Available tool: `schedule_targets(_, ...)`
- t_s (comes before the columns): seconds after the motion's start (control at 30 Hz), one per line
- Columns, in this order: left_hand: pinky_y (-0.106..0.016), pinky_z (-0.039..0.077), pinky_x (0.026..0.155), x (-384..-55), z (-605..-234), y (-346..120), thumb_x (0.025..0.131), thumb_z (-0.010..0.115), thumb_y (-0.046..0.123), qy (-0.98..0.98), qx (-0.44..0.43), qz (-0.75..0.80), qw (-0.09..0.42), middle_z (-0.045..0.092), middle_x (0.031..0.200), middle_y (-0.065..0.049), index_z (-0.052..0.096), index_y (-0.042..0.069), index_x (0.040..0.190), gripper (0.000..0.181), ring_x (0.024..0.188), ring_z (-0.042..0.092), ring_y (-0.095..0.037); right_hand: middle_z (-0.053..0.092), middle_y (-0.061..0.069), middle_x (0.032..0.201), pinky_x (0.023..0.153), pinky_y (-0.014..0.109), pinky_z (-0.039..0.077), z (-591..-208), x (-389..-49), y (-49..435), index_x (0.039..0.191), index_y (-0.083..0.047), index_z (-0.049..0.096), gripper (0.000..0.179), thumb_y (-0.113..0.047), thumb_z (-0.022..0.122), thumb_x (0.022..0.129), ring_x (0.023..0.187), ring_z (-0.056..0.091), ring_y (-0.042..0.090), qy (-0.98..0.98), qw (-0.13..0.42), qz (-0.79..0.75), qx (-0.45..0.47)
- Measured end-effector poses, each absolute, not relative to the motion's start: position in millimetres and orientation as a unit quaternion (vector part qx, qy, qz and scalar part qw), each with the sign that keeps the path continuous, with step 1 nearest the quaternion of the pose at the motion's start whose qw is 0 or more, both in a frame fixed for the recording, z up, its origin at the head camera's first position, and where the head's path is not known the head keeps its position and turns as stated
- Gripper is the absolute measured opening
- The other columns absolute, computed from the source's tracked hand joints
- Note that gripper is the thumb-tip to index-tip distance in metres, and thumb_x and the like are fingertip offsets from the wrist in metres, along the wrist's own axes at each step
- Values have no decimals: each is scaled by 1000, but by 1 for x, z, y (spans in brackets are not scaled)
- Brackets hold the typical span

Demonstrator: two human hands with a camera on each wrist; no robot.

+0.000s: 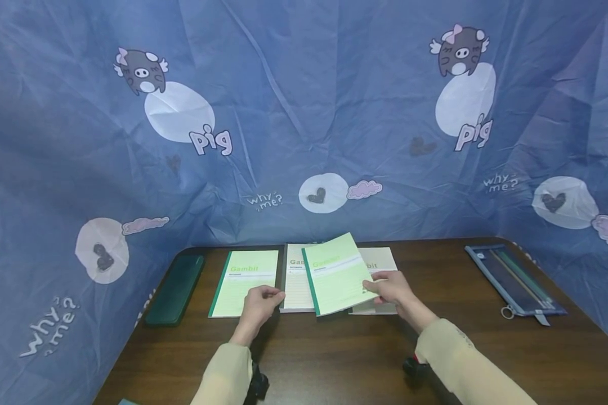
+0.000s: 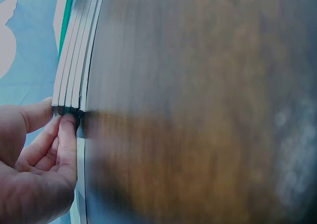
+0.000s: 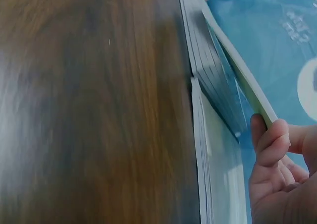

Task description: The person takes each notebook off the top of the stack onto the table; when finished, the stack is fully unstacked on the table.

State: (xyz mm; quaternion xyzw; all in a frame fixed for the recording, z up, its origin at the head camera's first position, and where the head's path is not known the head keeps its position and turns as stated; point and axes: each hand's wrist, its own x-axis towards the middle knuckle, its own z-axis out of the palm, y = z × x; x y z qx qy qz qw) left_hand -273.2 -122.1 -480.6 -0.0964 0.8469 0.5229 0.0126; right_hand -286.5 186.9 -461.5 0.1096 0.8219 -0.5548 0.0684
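My right hand (image 1: 392,289) pinches the lower right corner of a pale green notebook (image 1: 334,275) with a dark green spine. This notebook is tilted, its right side raised over the middle stack of notebooks (image 1: 296,292); in the right wrist view a gap shows beneath the lifted notebook (image 3: 247,80). At the lower left corner of the middle stack, my left hand (image 1: 260,306) has thumb and fingers on the spine edges. The left wrist view shows several stacked notebooks (image 2: 74,60) between thumb and fingertips. Partly hidden behind my right hand lies a greyish notebook pile (image 1: 385,259).
Another green notebook (image 1: 248,281) lies left of the middle stack. A dark green case (image 1: 175,289) is at the table's left edge. On the right lies a blue zippered mesh pouch (image 1: 517,278) with a ring. A blue printed curtain (image 1: 304,112) hangs behind the brown table (image 1: 334,360).
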Motion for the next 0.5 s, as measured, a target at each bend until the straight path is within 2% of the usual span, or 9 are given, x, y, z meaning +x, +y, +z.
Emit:
schedule_targets(0.23, -43, 51, 79, -273, -480, -122, 95, 68, 19, 849, -95, 519, 9, 66, 106, -15, 67, -4, 115, 31, 94, 62, -27, 65, 6, 79, 52, 20, 46, -456, -285, 222, 130, 13, 53, 50, -18, 70, 94, 53, 55, 8, 801, 83, -582, 108)
schedule_targets(0.5, -43, 51, 80, -273, -480, -122, 94, 69, 19, 849, -99, 519, 16, 67, 105, -15, 68, -3, 114, 30, 93, 62, -26, 65, 1, 79, 55, 21, 45, -449, -280, 270, 137, 12, 47, 61, -26, 69, 95, 56, 55, 8, 804, 92, -576, 116)
